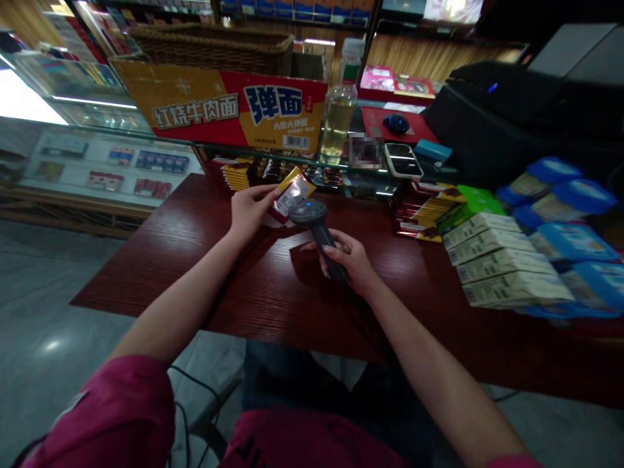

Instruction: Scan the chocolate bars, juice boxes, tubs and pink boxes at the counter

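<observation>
Above the dark wooden desk [234, 279], my left hand [251, 209] pinches the left end of a red and yellow packet [294, 190]. The packet is tilted, and a pale panel with a barcode faces up toward me. My right hand [348, 257] grips a dark grey handheld barcode scanner [316, 224] by its handle. A small blue light glows on the scanner's head, which overlaps the packet's lower right corner in the view; whether the two touch I cannot tell. The scanner's cable drops down behind my right forearm.
An instant-noodle carton [229, 107] with a wicker basket [214, 49] stands behind the desk, beside a clear bottle [340, 107]. Stacked red and yellow packets [416, 211], pale boxes [492, 260] and blue-lidded tubs [556, 175] line the right. A phone [403, 159] lies near a mouse [396, 123].
</observation>
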The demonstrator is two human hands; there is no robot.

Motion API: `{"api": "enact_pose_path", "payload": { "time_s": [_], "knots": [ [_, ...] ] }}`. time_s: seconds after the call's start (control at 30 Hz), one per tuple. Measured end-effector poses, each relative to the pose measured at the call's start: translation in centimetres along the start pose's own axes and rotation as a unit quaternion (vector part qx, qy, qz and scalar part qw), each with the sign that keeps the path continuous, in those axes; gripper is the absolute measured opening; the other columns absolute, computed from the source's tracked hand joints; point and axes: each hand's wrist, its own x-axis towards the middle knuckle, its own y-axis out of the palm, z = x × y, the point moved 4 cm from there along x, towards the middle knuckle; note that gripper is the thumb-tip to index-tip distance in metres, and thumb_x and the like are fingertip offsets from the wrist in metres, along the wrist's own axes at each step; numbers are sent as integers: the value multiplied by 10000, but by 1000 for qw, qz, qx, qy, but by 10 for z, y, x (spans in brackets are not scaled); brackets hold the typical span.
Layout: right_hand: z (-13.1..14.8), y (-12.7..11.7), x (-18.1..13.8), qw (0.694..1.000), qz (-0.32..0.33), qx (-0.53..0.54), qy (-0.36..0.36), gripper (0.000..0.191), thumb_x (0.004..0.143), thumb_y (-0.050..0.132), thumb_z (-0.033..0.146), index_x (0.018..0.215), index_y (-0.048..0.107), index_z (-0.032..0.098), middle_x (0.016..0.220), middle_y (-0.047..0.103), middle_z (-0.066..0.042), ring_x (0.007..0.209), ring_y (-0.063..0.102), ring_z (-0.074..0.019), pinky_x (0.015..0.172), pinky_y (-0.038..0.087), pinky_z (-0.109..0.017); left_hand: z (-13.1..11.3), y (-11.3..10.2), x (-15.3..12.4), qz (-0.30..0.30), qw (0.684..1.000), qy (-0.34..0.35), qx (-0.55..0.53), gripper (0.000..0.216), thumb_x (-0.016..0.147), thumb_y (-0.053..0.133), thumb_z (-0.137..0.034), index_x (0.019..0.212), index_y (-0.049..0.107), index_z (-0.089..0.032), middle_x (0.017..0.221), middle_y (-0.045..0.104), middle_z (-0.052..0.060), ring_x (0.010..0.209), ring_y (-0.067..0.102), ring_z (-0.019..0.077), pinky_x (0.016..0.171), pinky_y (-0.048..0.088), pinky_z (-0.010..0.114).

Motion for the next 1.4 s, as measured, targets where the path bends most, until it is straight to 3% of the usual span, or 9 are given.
{"api": "enact_pose_path", "payload": {
  "time_s": [0.27,0.47,0.6,0.8,0.9,1.0,1.17,1.27,1.4],
  "knots": [
    [3,-2,-11,999,28,20,-5,590,804,894,411,1280,654,159,1048,822,-123,515,615,-104,441,499,-242,1,10,-7,-1,1000,-28,-6,244,855,790,-327,1054,866,-209,1005,853,49,914,807,229,793,635,302],
    [19,-27,-41,999,-42,24,-22,555,780,897,445,1209,672,174,1060,821,-119,514,614,-109,430,486,-245,-27,33,-19,53,998,7,-21,269,906,771,-398,1078,854,-209,1042,850,63,917,801,214,828,622,295],
    [33,-65,-86,990,-138,8,-36,585,725,925,470,1174,683,184,1001,822,-97,488,615,-121,421,483,-259,-63,75,-35,104,988,117,16,215,965,721,-350,1104,834,-232,1068,848,45,926,803,197,846,609,286],
    [44,-119,-167,958,-282,-14,-53,563,727,938,441,1156,684,181,892,815,-73,453,604,-116,416,471,-250,-124,179,-60,173,920,339,95,235,1041,624,-322,1178,804,-258,1160,834,66,1029,808,231,825,593,315],
    [47,-131,-194,949,-310,-2,-62,569,728,941,436,1166,684,181,887,818,-76,453,608,-117,420,479,-248,-145,228,-67,197,903,371,88,234,1038,624,-296,1192,798,-271,1212,819,79,1105,791,246,878,588,336],
    [47,-137,-206,946,-315,29,-73,579,713,951,445,1157,679,192,902,829,-83,443,606,-118,410,482,-247,-150,265,-71,217,909,339,105,235,1025,631,-274,1177,811,-282,1196,822,92,1064,798,271,875,593,361],
    [43,-142,-207,948,-301,63,-86,565,730,940,449,1159,661,208,938,829,-75,463,629,-121,428,500,-249,-143,295,-77,298,885,329,137,333,978,651,-182,1250,795,-310,1326,775,76,1195,762,282,976,601,377],
    [41,-143,-205,949,-297,68,-79,573,734,940,438,1179,660,209,949,824,-65,467,632,-117,438,501,-248,-140,298,-77,324,872,326,168,405,971,634,-149,1308,766,-332,1397,738,51,1268,729,266,1042,589,378],
    [44,-142,-204,949,-299,72,-75,577,728,940,443,1175,666,201,925,821,-69,458,616,-118,425,484,-249,-143,294,-77,324,876,321,158,384,1024,569,-208,1360,735,-296,1441,712,58,1319,699,243,1107,564,385]
  ]
}}
